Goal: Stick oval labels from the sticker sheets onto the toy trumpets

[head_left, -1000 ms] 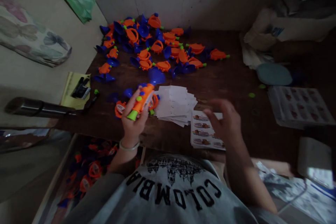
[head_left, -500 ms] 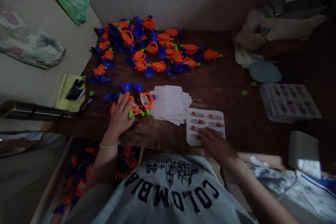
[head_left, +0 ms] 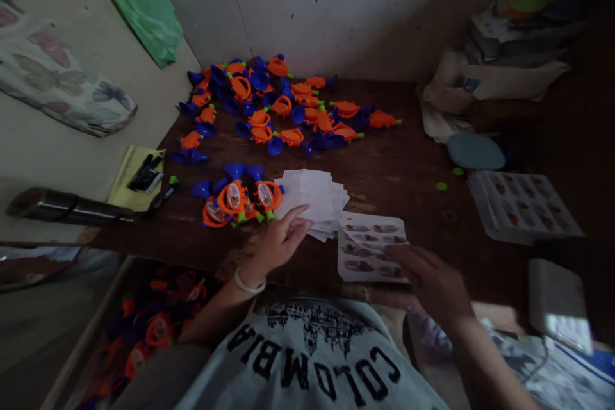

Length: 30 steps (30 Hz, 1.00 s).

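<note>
My left hand (head_left: 282,242) is over the near left edge of a stack of white paper sheets (head_left: 307,195), thumb and forefinger apart, holding nothing. My right hand (head_left: 432,275), a little blurred, has its fingertips closed at the right side of a pile of sticker sheets (head_left: 362,266) printed with oval labels. The top sheet is lifted and bent between those fingers. Left of the white stack lie several orange and blue toy trumpets (head_left: 234,195) with oval stickers on them.
Many more toy trumpets (head_left: 288,106) are heaped at the back by the wall. At the left are a yellow pad (head_left: 127,173), black markers (head_left: 147,172) and a dark cylinder (head_left: 67,205). More sticker sheets (head_left: 523,205) lie at the right, beside a pale blue lid-like object (head_left: 475,150).
My left hand has left the toy trumpets and moved right to the white sheets. My right hand has shifted rightward, raising the top sticker sheet. The camera view has tilted slightly.
</note>
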### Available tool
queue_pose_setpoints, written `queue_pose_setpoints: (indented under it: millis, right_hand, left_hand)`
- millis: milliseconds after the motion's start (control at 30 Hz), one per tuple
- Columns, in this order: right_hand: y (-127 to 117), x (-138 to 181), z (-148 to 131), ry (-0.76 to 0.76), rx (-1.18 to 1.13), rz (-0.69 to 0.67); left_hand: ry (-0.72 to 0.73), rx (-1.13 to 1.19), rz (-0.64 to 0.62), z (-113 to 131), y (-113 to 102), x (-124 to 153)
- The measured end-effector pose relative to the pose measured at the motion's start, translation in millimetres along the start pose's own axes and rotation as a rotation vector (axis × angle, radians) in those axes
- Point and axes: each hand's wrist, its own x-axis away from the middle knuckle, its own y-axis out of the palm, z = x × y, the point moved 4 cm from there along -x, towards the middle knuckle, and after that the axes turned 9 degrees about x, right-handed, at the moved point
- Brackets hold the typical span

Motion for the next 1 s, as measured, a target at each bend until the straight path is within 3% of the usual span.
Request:
queue_pose_setpoints:
  millis: [100, 200, 267, 367, 433, 533, 633, 800, 1000]
  right_hand:
    - [-36, -10, -2, -0.076, -0.071, 0.299]
    - [-48, -18, -17, -0.346, -0.157, 0.367]
    - [-43, -23, -22, -0.358, -0.138, 0.387]
    - [-28, -29, -17, -0.042, -0.273, 0.42]
    - [-12, -34, -15, 0.17, -0.505, 0.346]
    - [11, -43, -22, 0.324, -0.763, 0.181]
    - [22, -48, -26, 0.396, -0.823, 0.204]
    - [20, -49, -21, 0.466, -0.69, 0.404]
    - [-9, -54, -30, 0.372, -0.453, 0.583]
  left_hand:
    - [-0.361, 0.585, -0.213, 1, 45, -7]
    - [-0.52, 0.94, -0.277, 11, 66, -14]
    - [-0.464, 0.94, -0.205, 16, 65, -17]
    - [-0.238, 0.78, -0.004, 23, 53, -17]
    - [-0.098, 0.656, 0.083, 28, 46, -13]
    - [-0.005, 0.534, 0.054, 34, 43, -9]
    - [0.1, 0.437, 0.022, 40, 39, -6]
    - [0.391, 0.202, 0.128, 50, 31, -2]
    - [0.405, 0.24, 0.206, 58, 27, 1]
